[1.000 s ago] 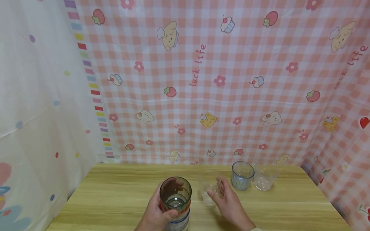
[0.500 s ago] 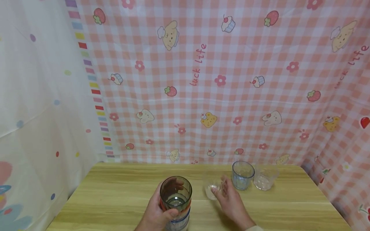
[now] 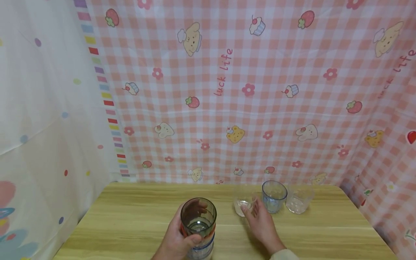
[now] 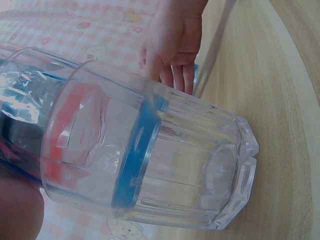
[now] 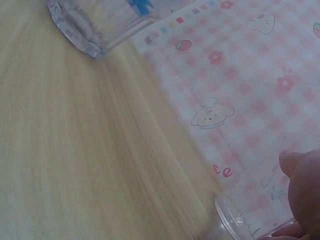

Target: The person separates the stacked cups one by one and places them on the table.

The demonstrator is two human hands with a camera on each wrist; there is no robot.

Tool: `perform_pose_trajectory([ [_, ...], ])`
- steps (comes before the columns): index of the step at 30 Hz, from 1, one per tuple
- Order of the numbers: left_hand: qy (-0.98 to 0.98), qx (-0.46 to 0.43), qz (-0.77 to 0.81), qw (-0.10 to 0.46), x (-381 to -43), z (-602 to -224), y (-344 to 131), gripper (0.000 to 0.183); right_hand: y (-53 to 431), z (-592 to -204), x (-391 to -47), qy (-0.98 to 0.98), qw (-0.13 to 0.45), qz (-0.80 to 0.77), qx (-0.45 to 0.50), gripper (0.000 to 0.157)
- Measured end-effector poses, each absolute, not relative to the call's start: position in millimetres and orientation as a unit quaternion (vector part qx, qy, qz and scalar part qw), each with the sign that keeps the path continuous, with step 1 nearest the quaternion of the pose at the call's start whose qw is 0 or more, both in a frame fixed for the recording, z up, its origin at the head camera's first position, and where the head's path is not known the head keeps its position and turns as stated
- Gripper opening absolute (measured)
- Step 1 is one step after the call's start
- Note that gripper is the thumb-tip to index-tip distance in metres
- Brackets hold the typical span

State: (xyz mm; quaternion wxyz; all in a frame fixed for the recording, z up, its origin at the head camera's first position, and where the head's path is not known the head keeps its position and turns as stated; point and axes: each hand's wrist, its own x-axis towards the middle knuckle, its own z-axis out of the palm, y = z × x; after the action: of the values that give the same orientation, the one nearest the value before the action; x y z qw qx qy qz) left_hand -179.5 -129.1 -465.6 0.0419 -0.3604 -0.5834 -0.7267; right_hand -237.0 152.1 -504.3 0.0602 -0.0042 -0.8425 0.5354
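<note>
My left hand point(image 3: 173, 240) grips a stack of nested see-through cups point(image 3: 199, 231), a dark grey one on top with orange and blue bands showing below. In the left wrist view the faceted base of the lowest clear cup point(image 4: 220, 175) is close over the table. My right hand point(image 3: 262, 224) holds a clear cup point(image 3: 241, 206) from its right side, thumb in front. That cup stands upright near the back of the table, its bottom edge point(image 5: 232, 220) against the wood in the right wrist view.
Right of the held cup stand a blue-rimmed cup point(image 3: 274, 202) and another clear cup point(image 3: 297, 203), side by side. The wooden table point(image 3: 130, 220) backs onto a pink checked cloth point(image 3: 208, 119). A white dotted cloth point(image 3: 42, 144) hangs at the left.
The right hand has moved the clear cup back and to the right, closer to the blue-rimmed cup. The left hand and its stack have stayed in place.
</note>
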Motion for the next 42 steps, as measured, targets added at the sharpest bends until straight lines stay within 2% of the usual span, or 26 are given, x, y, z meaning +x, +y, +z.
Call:
perform_pose_trajectory([
  [10, -0.578, -0.369, -0.726, 0.047, -180.3, -466.2, -129.0, 0.071, 152.4, -503.5, -239.5, -0.839, 0.067, 0.540, -0.029, 0.090],
  [20, -0.600, -0.355, -0.716, 0.042, -177.7, -464.3, -129.9, 0.070, 153.1, -507.0, -243.9, -0.839, 0.084, 0.537, -0.036, 0.080],
  [29, -0.607, -0.336, -0.720, 0.025, -174.2, -462.0, -131.3, 0.070, 155.7, -507.8, -243.9, -0.833, 0.089, 0.543, -0.048, 0.078],
  [42, -0.617, -0.327, -0.716, 0.023, -174.5, -461.8, -131.8, 0.068, 161.8, -496.6, -227.3, -0.851, 0.098, 0.516, -0.032, 0.075],
])
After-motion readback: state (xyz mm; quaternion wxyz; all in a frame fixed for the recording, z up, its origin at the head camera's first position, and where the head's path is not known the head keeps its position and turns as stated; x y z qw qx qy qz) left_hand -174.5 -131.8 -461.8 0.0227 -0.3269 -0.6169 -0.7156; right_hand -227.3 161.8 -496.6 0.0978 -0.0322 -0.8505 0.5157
